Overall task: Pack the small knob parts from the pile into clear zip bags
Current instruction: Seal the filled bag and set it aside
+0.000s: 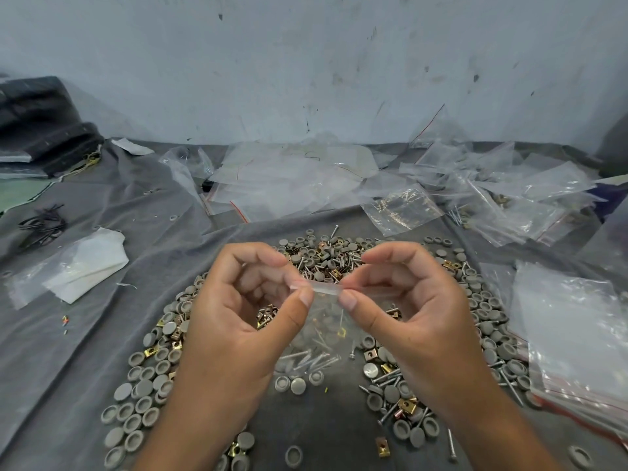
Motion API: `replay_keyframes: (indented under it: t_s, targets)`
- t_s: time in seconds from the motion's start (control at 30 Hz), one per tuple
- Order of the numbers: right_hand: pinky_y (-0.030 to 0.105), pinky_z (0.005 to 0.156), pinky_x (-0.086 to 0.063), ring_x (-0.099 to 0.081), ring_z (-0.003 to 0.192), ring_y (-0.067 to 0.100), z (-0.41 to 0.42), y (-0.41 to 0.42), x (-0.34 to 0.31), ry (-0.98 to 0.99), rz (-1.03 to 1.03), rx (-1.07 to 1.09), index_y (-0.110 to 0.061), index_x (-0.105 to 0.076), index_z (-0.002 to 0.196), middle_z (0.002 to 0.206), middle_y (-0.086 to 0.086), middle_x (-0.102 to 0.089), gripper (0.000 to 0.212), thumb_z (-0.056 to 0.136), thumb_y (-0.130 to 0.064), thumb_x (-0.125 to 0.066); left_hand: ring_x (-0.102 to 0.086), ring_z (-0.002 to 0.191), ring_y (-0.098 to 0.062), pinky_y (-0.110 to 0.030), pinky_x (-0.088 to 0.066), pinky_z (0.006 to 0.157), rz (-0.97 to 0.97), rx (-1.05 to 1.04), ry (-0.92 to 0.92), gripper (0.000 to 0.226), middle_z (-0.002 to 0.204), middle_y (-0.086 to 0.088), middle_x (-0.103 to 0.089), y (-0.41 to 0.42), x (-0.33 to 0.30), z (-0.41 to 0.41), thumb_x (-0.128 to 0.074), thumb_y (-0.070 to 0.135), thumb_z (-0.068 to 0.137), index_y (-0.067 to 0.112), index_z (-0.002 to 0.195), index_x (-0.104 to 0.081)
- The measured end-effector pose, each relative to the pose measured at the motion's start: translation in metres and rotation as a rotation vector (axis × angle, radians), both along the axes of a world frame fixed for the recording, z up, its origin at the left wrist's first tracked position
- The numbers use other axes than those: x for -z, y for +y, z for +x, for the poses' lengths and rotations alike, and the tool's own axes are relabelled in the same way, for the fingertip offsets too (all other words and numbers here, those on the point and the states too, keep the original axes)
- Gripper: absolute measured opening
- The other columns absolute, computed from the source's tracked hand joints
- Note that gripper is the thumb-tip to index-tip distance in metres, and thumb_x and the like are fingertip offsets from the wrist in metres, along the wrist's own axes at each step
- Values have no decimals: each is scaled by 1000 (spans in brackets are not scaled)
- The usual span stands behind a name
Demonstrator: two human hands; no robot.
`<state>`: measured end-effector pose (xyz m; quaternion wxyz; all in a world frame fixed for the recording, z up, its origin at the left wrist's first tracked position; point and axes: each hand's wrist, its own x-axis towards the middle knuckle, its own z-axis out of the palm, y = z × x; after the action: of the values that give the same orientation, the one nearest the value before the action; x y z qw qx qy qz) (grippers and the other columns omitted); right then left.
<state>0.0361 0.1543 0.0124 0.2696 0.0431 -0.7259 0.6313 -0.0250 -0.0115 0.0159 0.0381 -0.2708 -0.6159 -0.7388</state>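
Knob parts [163,365], grey and round, lie in a broad ring-shaped pile on the grey cloth [85,368] over the bench, mixed with screws [387,379] and small brass clips [406,404], so we judge most of the packing is not yet done. From the one head view, we hold a small clear zip bag [319,321] just above the middle of the pile: our left hand [244,321] pinches the left end of its top strip between thumb and forefinger, and our right hand [407,311] pinches the right end the same way. Through the plastic we see some screws, a few grey knobs and what looks like a brass clip at the bottom, so this bag seems filled and at the sealing step. Far behind the pile lies a heap of clear bags [299,178], and a stack of bags [577,334] with red strips sits at the near right; whether those hold packed parts we cannot tell. Whether the zip is pressed closed is hidden by our fingertips, the count inside is blurred, and the dark bundle [44,127] at the far left is cut off.
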Motion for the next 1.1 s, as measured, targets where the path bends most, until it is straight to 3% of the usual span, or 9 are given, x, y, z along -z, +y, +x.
replay_keyframes:
  t_s: [0.13, 0.37, 0.53, 0.73, 0.9, 1.1]
  targets:
    - [19, 82, -56, -74, 96, 13, 1, 0, 0, 15, 94, 39, -39, -62, 110, 97, -10, -77, 36, 80, -37, -82, -63, 82, -17, -24, -51, 74, -5, 3, -15, 33, 88, -4, -69, 0, -1, 0, -77, 28, 75, 26, 103, -60]
    - [26, 85, -59, -75, 96, 12, 3, -2, -2, -1, 101, 33, -41, -60, 113, 96, -12, -77, 40, 80, -41, -83, -70, 82, -17, -24, -55, 73, -70, 26, -34, 46, 91, -7, -75, 3, -2, 2, -82, 29, 70, 24, 110, -58]
    - [23, 82, -58, -75, 95, 11, 3, -1, -3, -7, 108, 22, -41, -60, 115, 97, -13, -78, 41, 81, -40, -83, -70, 82, -20, -32, -54, 76, -101, 39, -33, 39, 88, -7, -75, 1, -4, 4, -80, 33, 72, 28, 104, -57]
    - [23, 84, -55, -73, 97, 11, 2, 7, -5, -16, 130, 30, -42, -60, 118, 100, -13, -76, 43, 80, -38, -82, -70, 79, -25, -26, -57, 68, -49, 6, -71, 40, 87, -10, -76, 0, -6, 3, -88, 24, 70, 27, 93, -55]
    - [27, 80, -60, -74, 94, 12, 2, 12, -4, -34, 49, 19, -42, -61, 113, 97, -8, -77, 41, 78, -41, -81, -71, 71, -14, -19, -56, 64, 1, -44, -121, 49, 83, -9, -77, -2, -6, -1, -83, 28, 62, 19, 100, -53]
    - [23, 75, -58, -75, 88, 17, 0, 19, -9, -45, -88, -86, -36, -56, 98, 94, 6, -78, 42, 72, -42, -89, -75, 78, -18, -21, -55, 66, -25, -54, -100, 49, 80, -9, -77, -3, -7, -1, -85, 28, 62, 19, 89, -44]
